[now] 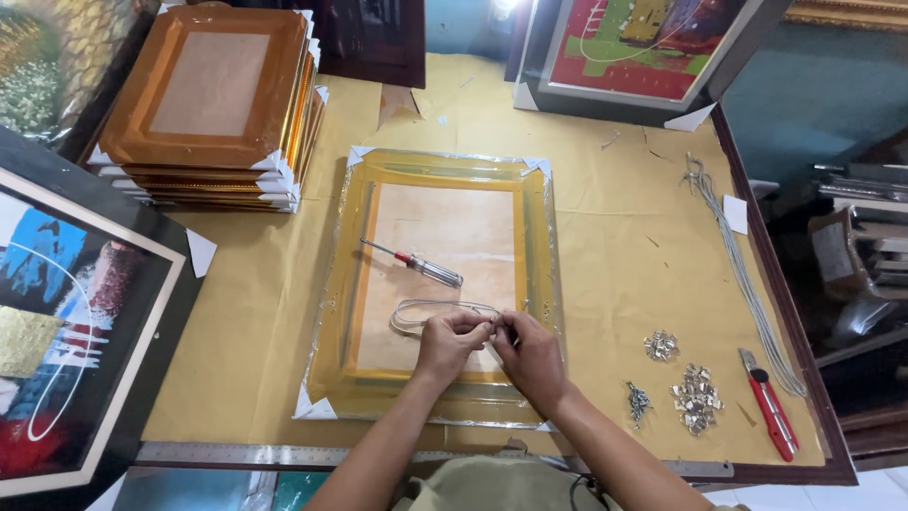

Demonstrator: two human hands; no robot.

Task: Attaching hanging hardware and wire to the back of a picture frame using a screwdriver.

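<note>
Hands: we are bringing our left hand [446,343] and right hand [532,355] together over the lower middle of the frame back, fingertips pinched on one short stretch of the hanging wire [437,308].
Grip: both hands are grasping the wire between thumb and fingers; neither is lying loose or balled up.
Wire: it is looping away from our fingers toward the left and up, its long axis running across the frame, so our left hand is sitting nearer the free loop.
Frame: we are working on the gold picture frame [435,194] lying face down in clear wrap on the brown paper.
Screwdriver: it [416,264] is resting on the backing board just above the loop, slanted, handle toward the right.
Nearby: metal hangers [696,398], screws [637,401] and a red utility knife [771,405] are lying to our right.
</note>
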